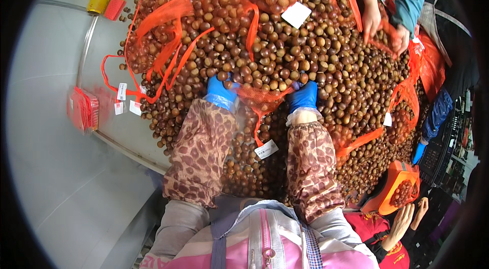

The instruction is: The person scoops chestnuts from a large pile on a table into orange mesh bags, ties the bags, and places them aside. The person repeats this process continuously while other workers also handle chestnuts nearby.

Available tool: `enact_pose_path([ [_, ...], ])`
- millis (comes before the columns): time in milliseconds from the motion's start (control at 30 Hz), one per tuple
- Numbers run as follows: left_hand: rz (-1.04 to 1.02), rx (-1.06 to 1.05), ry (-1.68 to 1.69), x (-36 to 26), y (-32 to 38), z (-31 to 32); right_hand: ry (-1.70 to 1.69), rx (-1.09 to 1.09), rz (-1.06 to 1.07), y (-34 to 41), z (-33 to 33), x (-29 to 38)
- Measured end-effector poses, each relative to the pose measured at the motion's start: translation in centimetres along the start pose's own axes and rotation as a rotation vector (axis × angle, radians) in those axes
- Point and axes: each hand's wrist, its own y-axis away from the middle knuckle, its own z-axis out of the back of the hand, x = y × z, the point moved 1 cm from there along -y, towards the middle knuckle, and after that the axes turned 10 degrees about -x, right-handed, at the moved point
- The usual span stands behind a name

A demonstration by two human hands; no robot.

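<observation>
A broad heap of chestnuts (324, 55) spreads in front of me. My left hand (222, 92), in a blue glove, grips one side of a red mesh bag (263, 97) at the near part of the heap. The other side of its stretched netting is held by my right hand (304, 96), gloved in blue too. Loose chestnuts lie along the bag's far edge, between my hands. A red strap hangs from the netting towards me and ends in a white printed tag (266, 149). Chestnuts and netting hide some of my fingertips.
Filled red mesh bags (214, 13) rest on the heap. A person's hands (376, 28) handle red netting at the far right. At the lower right another person's hands (403, 223) are beside an orange scoop (395, 189). Clear plastic boxes (83, 110) stand at the left.
</observation>
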Motion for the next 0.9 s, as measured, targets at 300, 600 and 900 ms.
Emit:
enact_pose_path([
  [300,-0.178,-0.294,-0.07,-2.2,3.4,-4.8,-0.81,0.06,-0.096,-0.4,1.9,3.2],
  [600,-0.148,0.267,-0.017,-5.1,9.3,-7.5,-1.095,0.171,-0.14,1.9,5.6,8.7],
  [900,-0.402,0.296,-0.605,-5.3,23.2,-11.3,-0.824,0.374,0.101,10.3,11.8,12.8],
])
